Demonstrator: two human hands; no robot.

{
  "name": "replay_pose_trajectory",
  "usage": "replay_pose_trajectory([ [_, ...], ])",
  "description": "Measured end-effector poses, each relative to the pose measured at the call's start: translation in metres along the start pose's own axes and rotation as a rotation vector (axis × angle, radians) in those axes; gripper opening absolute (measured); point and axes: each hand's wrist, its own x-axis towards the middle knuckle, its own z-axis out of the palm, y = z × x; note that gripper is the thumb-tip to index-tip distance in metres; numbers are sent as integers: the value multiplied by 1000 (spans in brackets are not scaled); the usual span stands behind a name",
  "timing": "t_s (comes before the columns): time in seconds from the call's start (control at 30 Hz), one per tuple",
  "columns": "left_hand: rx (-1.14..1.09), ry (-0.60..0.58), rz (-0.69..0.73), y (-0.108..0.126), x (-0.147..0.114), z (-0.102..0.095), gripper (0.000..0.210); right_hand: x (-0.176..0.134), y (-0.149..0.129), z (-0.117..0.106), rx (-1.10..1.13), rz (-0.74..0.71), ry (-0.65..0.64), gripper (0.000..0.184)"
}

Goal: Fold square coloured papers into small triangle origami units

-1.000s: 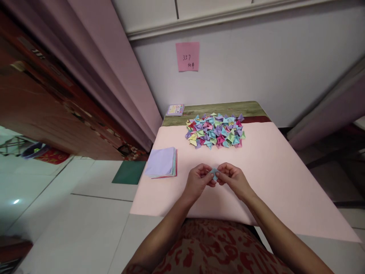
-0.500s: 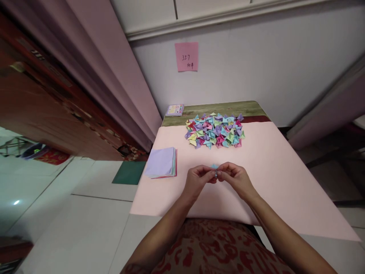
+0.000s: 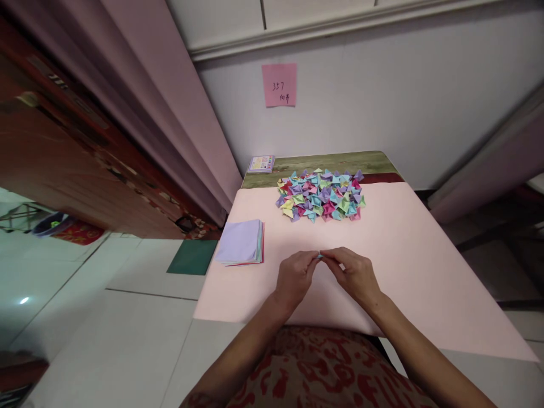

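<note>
Between my two hands, over the pink table covering, is a small piece of light blue folded paper [image 3: 320, 256], mostly hidden by the fingers. My left hand [image 3: 294, 276] pinches it from the left side with thumb and forefinger. From the right, the fingertips of my right hand [image 3: 353, 272] close on the same piece, nearly touching the left ones. Beyond the hands lies a wide heap of folded paper pieces [image 3: 319, 195] in purple, blue, green, yellow and pink. To the left is a stack of square paper sheets [image 3: 240, 241], a lilac one on top.
The pink covering [image 3: 408, 272] spreads over the table. A small pack of printed cards [image 3: 261, 164] lies at the far left corner. A pink note [image 3: 279, 85] is stuck to the wall behind. A dark green sheet [image 3: 192, 257] shows left of the table, near a reddish door.
Both hands have turned over the blue paper, so their backs now face up more. Less of the paper shows than before. The heap and the stack stay put.
</note>
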Motion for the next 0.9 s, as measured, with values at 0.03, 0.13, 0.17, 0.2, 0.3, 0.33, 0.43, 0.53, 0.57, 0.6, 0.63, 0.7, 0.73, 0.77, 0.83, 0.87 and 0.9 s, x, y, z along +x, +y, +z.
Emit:
replay_pose_trajectory([
  [0.03, 45, -11, 18, -1, 0, 0, 18, 0, 1, 1, -38, -14, -17, 24],
  [0.13, 155, -80, 57, -6, 0, 1, 18, -2, 5, 4, -118, -28, -63, 21],
  [0.17, 182, -108, 67, -8, 0, 1, 19, -2, 6, 6, -129, -26, -77, 20],
  [0.2, 200, -132, 73, -10, 0, 1, 19, -3, 7, 7, -131, -23, -91, 20],
  [0.3, 184, -178, 50, -20, -1, 4, 20, -6, 12, 12, -94, 10, -127, 19],
  [0.33, 155, -190, 22, -25, -2, 6, 19, -7, 14, 14, -67, 39, -143, 19],
  [0.43, 8, -240, -151, -42, -7, 15, 19, -11, 25, 20, 106, 205, -241, 21],
  [0.53, -216, -299, -431, -57, -11, 24, 24, -13, 35, 26, 425, 404, -394, 28],
  [0.57, -299, -317, -511, -60, -12, 26, 27, -13, 38, 27, 514, 454, -423, 30],
  [0.6, -366, -334, -571, -63, -12, 26, 31, -12, 40, 27, 579, 500, -435, 34],
  [0.63, -407, -343, -616, -65, -11, 26, 36, -11, 42, 27, 615, 548, -426, 37],
  [0.7, -401, -306, -666, -69, -8, 23, 45, -7, 47, 26, 622, 651, -354, 45],
  [0.73, -367, -255, -674, -71, -6, 20, 47, -6, 50, 24, 607, 704, -303, 49],
  [0.77, -328, -188, -676, -73, -5, 16, 49, -4, 53, 22, 591, 744, -241, 52],
  [0.83, -268, -38, -654, -78, -3, 8, 49, -4, 62, 17, 567, 777, -137, 57],
  [0.87, -249, 24, -634, -80, -2, 5, 49, -4, 67, 14, 569, 795, -86, 59],
  [0.9, -234, 73, -616, -82, -2, 2, 49, -5, 71, 12, 574, 814, -48, 61],
])
